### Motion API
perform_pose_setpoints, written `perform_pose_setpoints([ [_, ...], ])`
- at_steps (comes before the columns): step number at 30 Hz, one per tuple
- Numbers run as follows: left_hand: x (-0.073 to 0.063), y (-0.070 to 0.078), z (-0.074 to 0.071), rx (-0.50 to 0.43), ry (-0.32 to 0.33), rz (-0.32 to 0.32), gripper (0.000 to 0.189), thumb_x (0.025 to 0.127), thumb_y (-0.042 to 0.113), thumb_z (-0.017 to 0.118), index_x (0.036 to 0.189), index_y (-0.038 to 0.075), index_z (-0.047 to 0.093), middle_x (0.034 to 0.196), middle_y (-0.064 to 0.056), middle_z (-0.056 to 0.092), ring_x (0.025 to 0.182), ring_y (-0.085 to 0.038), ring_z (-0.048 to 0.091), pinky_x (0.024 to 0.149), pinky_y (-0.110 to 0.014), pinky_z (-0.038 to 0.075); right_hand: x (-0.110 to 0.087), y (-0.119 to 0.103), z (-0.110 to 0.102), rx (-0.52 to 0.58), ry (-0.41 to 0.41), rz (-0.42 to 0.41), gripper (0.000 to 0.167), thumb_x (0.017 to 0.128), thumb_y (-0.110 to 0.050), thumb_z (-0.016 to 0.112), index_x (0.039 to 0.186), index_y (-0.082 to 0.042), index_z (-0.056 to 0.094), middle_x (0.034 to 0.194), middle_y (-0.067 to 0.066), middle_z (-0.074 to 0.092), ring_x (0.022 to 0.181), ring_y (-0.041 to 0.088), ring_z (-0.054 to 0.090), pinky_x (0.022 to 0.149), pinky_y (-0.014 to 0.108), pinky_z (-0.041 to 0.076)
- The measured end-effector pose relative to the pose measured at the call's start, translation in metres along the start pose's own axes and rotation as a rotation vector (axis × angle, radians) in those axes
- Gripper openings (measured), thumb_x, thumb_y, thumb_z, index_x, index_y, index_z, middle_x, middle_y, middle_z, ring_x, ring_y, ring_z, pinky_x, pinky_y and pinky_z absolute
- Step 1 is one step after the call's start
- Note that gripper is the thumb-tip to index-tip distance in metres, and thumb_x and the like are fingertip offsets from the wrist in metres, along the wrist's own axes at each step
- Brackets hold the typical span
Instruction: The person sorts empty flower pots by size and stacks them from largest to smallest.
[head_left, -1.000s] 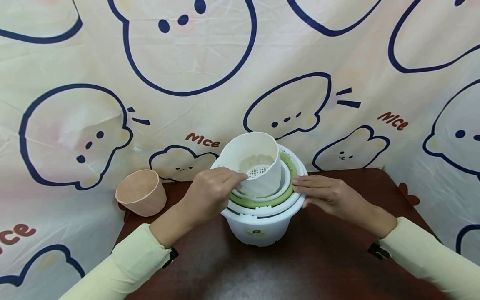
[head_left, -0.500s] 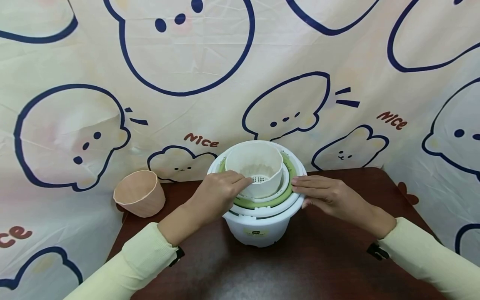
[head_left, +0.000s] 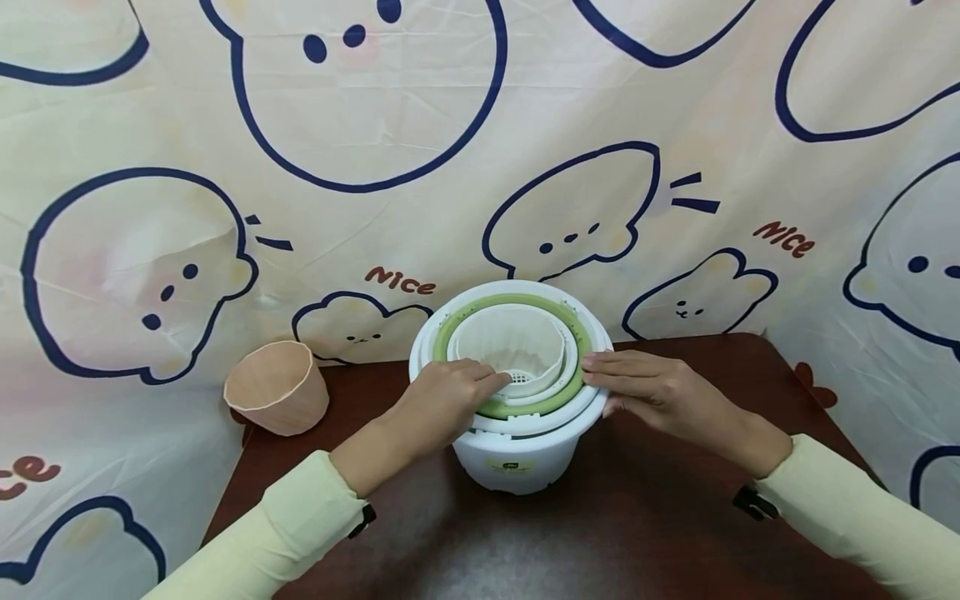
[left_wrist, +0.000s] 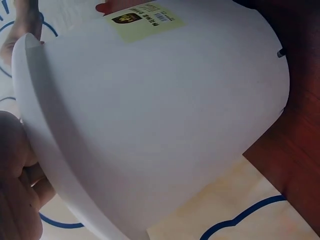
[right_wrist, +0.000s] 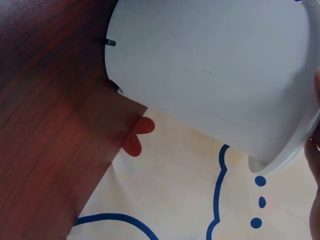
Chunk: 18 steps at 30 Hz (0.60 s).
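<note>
Several plastic flowerpots stand nested on the table. The outermost is a large white flowerpot [head_left: 465,454] with a yellowish label on its front. Inside it sit more white rims and a green flowerpot [head_left: 573,329]. The innermost small white flowerpot [head_left: 517,329], with a slotted bottom, lies low within the stack. My left hand [head_left: 442,404] pinches its near-left rim, thumb on the inside; the fingers are partly hidden. At the stack's right side, my right hand [head_left: 648,383] holds the outer rim, fingers lying over it towards the green ring and thumb beneath.
A pinkish-beige flowerpot [head_left: 288,404] stands at the table's back-left corner. The dark red-brown table [head_left: 660,517] extends in front and to the right. A curtain [head_left: 420,225] printed with cartoon outlines hangs directly behind the stack.
The small white flowerpot, raised and tilted a second ago, has sunk down into the stack and levelled. My left hand has moved down and slightly right with it. My right hand has stayed put.
</note>
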<state>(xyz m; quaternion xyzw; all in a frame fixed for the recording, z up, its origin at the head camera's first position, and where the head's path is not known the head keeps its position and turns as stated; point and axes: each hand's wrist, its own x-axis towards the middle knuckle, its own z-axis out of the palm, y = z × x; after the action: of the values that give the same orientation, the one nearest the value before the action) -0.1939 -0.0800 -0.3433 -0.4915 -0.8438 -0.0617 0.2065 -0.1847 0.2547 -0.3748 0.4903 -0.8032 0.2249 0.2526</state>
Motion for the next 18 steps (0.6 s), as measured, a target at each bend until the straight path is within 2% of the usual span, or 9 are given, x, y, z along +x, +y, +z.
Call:
perform_pose_setpoints([
  [13, 0.0014, -0.0013, -0.0004, -0.059, -0.057, -0.041, 0.032, 0.091, -0.007, 0.066, 0.117, 0.009, 0.077, 0.101, -0.004, 0.079, 0.09, -0.015, 0.076, 0.073, -0.03, 0.063, 0.0006, -0.0003, -0.0004, 0.004, -0.001, 0.005, 0.041, 0.1, -0.034, 0.062, 0.132, -0.011, 0.07, 0.136, 0.006, 0.07, 0.132, 0.019, 0.062, 0.115, 0.016, 0.04],
  [18, 0.0051, -0.0004, -0.0034, -0.097, -0.106, -0.072, 0.036, 0.091, -0.009, 0.062, 0.116, 0.012, 0.078, 0.102, -0.003, 0.079, 0.083, -0.013, 0.074, 0.066, -0.027, 0.059, 0.0, -0.0004, -0.0009, -0.003, 0.0, 0.01, 0.041, 0.1, -0.035, 0.062, 0.132, -0.011, 0.071, 0.135, 0.006, 0.07, 0.131, 0.019, 0.063, 0.115, 0.016, 0.04],
])
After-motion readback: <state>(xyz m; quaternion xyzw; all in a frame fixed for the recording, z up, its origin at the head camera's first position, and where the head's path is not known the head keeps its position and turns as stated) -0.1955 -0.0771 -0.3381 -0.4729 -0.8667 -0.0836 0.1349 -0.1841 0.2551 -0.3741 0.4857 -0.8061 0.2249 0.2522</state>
